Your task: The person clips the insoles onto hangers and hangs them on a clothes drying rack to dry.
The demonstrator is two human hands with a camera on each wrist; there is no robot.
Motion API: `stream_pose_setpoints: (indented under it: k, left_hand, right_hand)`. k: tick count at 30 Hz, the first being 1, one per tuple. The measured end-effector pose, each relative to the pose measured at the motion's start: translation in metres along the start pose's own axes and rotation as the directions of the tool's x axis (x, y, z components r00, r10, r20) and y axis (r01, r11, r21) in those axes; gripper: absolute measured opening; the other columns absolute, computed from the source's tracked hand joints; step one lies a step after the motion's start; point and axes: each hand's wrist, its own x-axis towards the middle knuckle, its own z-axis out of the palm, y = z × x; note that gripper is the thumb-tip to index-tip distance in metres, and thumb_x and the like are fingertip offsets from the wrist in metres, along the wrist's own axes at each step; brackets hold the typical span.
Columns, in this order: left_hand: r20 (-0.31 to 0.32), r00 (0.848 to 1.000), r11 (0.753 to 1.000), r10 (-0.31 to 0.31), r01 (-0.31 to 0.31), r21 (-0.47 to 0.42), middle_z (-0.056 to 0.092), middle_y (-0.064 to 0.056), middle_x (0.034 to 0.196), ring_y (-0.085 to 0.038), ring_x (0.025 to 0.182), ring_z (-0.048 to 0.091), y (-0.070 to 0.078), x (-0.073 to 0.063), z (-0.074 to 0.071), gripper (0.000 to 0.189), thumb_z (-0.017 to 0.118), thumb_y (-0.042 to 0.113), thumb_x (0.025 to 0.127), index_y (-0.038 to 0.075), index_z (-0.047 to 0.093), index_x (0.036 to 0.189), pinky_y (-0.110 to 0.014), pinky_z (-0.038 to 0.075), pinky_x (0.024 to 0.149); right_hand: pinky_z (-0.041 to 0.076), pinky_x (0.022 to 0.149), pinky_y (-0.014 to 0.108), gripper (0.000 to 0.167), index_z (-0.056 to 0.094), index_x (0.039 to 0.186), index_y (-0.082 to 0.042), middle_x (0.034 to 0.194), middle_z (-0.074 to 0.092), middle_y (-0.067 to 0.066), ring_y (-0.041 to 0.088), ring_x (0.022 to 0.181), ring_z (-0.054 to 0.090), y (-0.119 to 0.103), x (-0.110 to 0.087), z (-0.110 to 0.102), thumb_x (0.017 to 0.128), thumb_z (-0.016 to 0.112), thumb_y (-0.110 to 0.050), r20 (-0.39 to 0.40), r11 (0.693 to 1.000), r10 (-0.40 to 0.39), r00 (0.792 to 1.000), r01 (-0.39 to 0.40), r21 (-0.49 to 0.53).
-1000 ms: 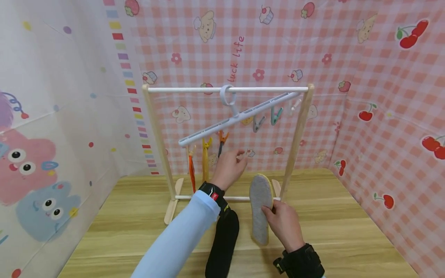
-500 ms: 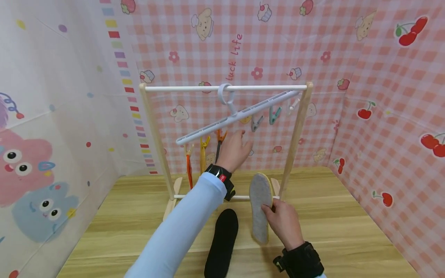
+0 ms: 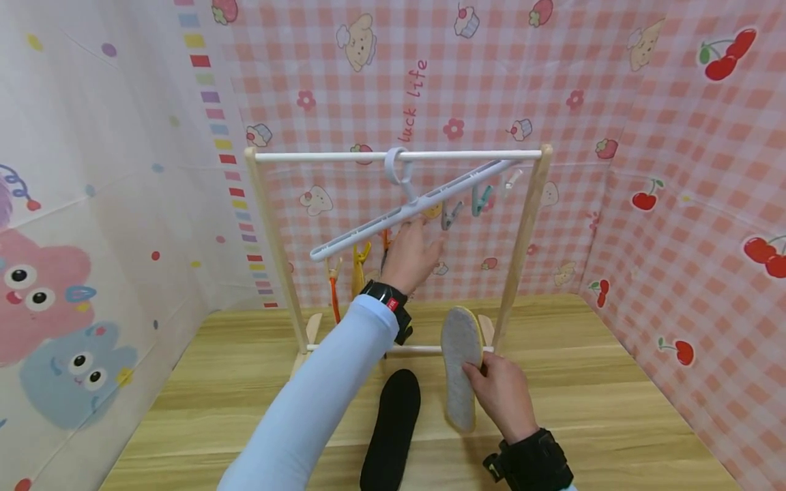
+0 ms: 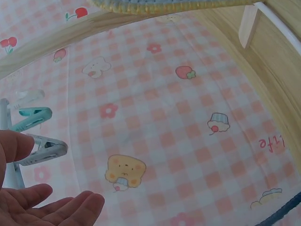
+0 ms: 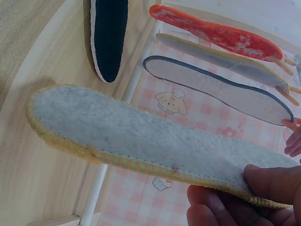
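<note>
Left hand (image 3: 413,258) spread near grey clip (image 4: 57,149), right hand (image 3: 506,397) pinching grey insole (image 3: 459,358), tilted hanger (image 3: 393,217) above

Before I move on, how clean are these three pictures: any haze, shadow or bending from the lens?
Head: evenly lit, mostly sharp, a faint shadow on the table below the gray insole; left wrist: hazy, the clear clip fading into the pale cloth, the wooden post bowed, probably by the lens; right wrist: washed out toward the top right, soft shadow beside the black insole.
</note>
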Motion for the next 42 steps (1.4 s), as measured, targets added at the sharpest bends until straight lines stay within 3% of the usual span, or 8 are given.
stream_pose_setpoints:
  k: [9,18,27,37,42]
  left_hand:
    - [-0.016,1.000,1.000,-0.026,0.026,0.005,0.048,-0.015,0.141,-0.027,0.129,0.047,-0.003,0.002,-0.004,0.049,0.060,0.027,0.099,0.004,0.049,0.141,-0.043,0.041,0.104]
    - [-0.022,1.000,1.000,-0.014,0.013,-0.006,0.047,-0.018,0.144,-0.029,0.130,0.048,-0.006,-0.002,-0.008,0.053,0.060,0.027,0.099,0.001,0.047,0.143,-0.042,0.042,0.103]
    - [-0.018,1.000,1.000,-0.017,0.017,-0.005,0.047,-0.020,0.142,-0.029,0.123,0.051,-0.012,-0.004,-0.014,0.050,0.058,0.028,0.101,0.001,0.048,0.142,-0.042,0.046,0.095]
    - [-0.014,1.000,0.999,-0.014,0.014,-0.029,0.049,-0.020,0.141,-0.028,0.120,0.053,-0.006,0.000,-0.005,0.049,0.058,0.024,0.100,-0.002,0.050,0.141,-0.040,0.047,0.092]
    - [-0.024,1.000,0.998,-0.011,0.010,-0.059,0.046,-0.020,0.144,-0.025,0.097,0.057,-0.002,0.006,0.000,0.052,0.057,0.020,0.099,0.000,0.044,0.146,-0.035,0.049,0.074]
  right_hand:
    - [0.047,0.052,0.031,0.014,0.072,0.090,0.000,0.074,0.069,0.006,0.013,0.062,0.060,0.001,0.000,0.001,0.090,0.073,-0.014,0.004,1.000,0.009,1.000,-0.009,0.007]
    - [0.046,0.053,0.031,0.014,0.072,0.089,0.000,0.075,0.069,0.006,0.013,0.061,0.059,0.000,0.000,0.001,0.089,0.073,-0.014,-0.003,1.000,-0.001,1.000,0.001,-0.001]
    - [0.047,0.053,0.031,0.013,0.073,0.088,-0.001,0.075,0.069,0.005,0.013,0.062,0.060,-0.001,-0.001,0.003,0.089,0.073,-0.014,-0.007,1.000,-0.008,1.000,0.008,0.001]
    - [0.046,0.053,0.031,0.013,0.072,0.088,-0.001,0.074,0.068,0.005,0.013,0.061,0.059,0.001,-0.001,0.001,0.089,0.073,-0.014,-0.007,1.000,-0.001,1.000,0.001,-0.001]
    - [0.046,0.053,0.032,0.014,0.072,0.087,-0.001,0.073,0.068,0.004,0.013,0.061,0.059,0.001,0.000,0.000,0.088,0.074,-0.014,-0.019,1.000,-0.012,1.000,0.012,-0.012]
